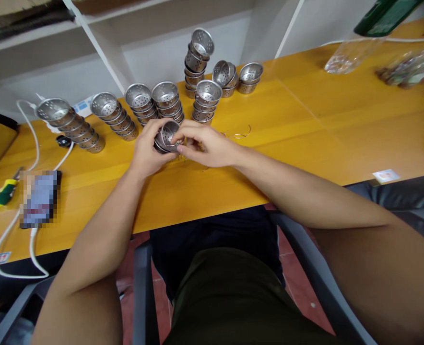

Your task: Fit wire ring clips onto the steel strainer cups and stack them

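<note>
My left hand (149, 151) is wrapped round a perforated metal cup (169, 134), tilted with its mouth toward me. Another cup seems to be nested beneath it, partly covered by the hand. Fingers of my right hand (205, 143) are pinched together at the cup's right rim; what they grip, if anything, is too small to make out. Thin bent wires (239, 135) lie on the table just beyond the right hand, and more wire bits show under it. Right behind both hands stand stacks of the same cups (166, 98).
More leaning cup stacks (80, 127) line the left and back of the orange table (305, 129). At left are a phone (40, 199) on a white cable and a green-yellow screwdriver (5, 192). A clear bottle (352, 52) and plastic bag (409, 67) lie back right.
</note>
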A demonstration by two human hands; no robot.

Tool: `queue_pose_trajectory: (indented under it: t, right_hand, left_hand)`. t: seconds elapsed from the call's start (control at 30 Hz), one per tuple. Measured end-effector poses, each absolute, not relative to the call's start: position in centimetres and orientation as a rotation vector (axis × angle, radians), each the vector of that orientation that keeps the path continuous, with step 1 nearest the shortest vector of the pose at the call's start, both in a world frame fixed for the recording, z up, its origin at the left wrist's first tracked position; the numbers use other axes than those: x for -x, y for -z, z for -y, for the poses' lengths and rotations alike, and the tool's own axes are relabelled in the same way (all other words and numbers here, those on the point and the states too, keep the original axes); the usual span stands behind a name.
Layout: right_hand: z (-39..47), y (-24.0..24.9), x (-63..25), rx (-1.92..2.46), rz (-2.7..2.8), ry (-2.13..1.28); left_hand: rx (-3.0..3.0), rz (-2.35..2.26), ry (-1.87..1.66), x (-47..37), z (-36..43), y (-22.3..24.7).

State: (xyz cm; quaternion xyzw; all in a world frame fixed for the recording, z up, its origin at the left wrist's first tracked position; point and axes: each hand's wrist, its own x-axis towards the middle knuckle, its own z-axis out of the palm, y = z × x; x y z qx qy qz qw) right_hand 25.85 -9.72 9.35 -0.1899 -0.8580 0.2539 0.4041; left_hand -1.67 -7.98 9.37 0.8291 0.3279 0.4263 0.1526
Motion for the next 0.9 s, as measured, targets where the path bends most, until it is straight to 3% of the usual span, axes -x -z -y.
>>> queue_pose_trajectory:
  t: [0.27, 0.43, 0.67, 0.8, 0.9]
  right_hand:
    - [9.7, -9.5, -25.5, 0.700, 1.993, -0.607]
    - [8.8, -8.4, -24.9, 0.535, 1.803, -0.831]
    - [9.0, -8.3, -24.0, 0.643, 1.672, -0.888]
    - [8.7, -9.2, -25.7, 0.535, 1.587, -1.081]
    - [8.2, -9.5, -27.6, 0.418, 1.685, -1.040]
  left_hand:
    - [-2.491, -0.963, -1.204, 0.6, 7.9, -8.6]
    - [-2.498, -1.046, -1.208, 0.2, 7.9, -8.2]
    - [-2.492, -1.025, -1.238, 0.5, 7.3, -7.3]
    - [-2.376, -0.962, -1.309, 0.7, 6.7, -7.0]
    - [-2.293, -1.022, -1.382, 1.6, 5.6, -6.3]
